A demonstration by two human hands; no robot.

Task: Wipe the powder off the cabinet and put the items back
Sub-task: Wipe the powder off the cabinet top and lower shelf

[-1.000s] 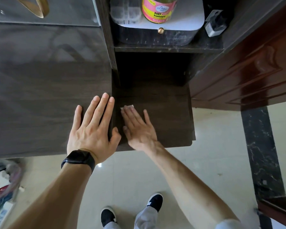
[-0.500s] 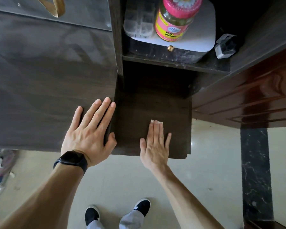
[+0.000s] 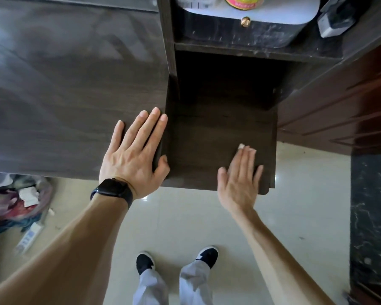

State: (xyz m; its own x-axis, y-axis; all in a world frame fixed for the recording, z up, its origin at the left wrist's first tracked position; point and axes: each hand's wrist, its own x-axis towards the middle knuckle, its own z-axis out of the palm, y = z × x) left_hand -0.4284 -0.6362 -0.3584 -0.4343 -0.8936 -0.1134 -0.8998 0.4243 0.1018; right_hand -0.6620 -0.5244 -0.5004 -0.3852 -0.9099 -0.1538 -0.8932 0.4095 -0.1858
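The dark wooden cabinet has a low shelf (image 3: 209, 137) that juts out toward me. My right hand (image 3: 240, 179) lies flat near the shelf's front right corner, pressing a small white wipe (image 3: 241, 146) whose corner shows past my fingertips. My left hand (image 3: 134, 155), with a black watch on the wrist, rests flat and spread on the cabinet's upright panel (image 3: 70, 89) at its edge, thumb around the edge. Above, on a white tray (image 3: 295, 12), stand a pink-labelled jar (image 3: 243, 2) and a clear plastic box (image 3: 193, 3).
A brass knob (image 3: 245, 20) sits on the drawer front under the tray. A white-grey device (image 3: 332, 20) lies at the upper right. A reddish wooden door (image 3: 343, 111) stands to the right. Clutter and a bag (image 3: 20, 205) lie on the tiled floor at left.
My right hand has slid the wipe from the shelf's left side across to its front right. My left hand has stayed on the panel edge. The camera view shifted.
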